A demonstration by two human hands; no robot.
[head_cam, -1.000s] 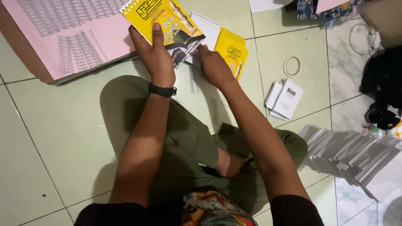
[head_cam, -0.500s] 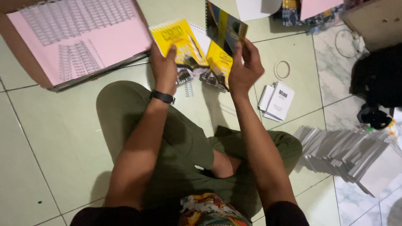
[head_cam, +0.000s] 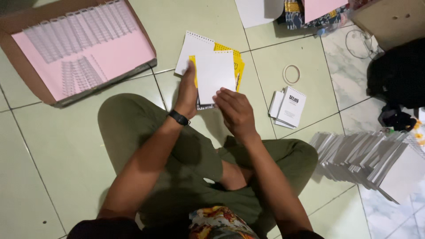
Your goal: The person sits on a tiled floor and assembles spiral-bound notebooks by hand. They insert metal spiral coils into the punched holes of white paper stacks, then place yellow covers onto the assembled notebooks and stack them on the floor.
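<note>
While the person sits cross-legged on the tiled floor, the left hand (head_cam: pixel 187 90) lies flat, fingers together, on stacked notebooks (head_cam: pixel 212 73) at twelve o'clock; the right hand (head_cam: pixel 234 110), loosely curled, pinches the top white sheet's lower edge.

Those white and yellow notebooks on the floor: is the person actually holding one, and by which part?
The left hand presses the left edge of the top white booklet; the right hand touches its bottom edge. A true grip cannot be told.

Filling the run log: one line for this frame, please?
left hand: pressing yellow booklets | right hand: holding white booklet on the pile | floor: tape ring, wire-comb tray
</note>
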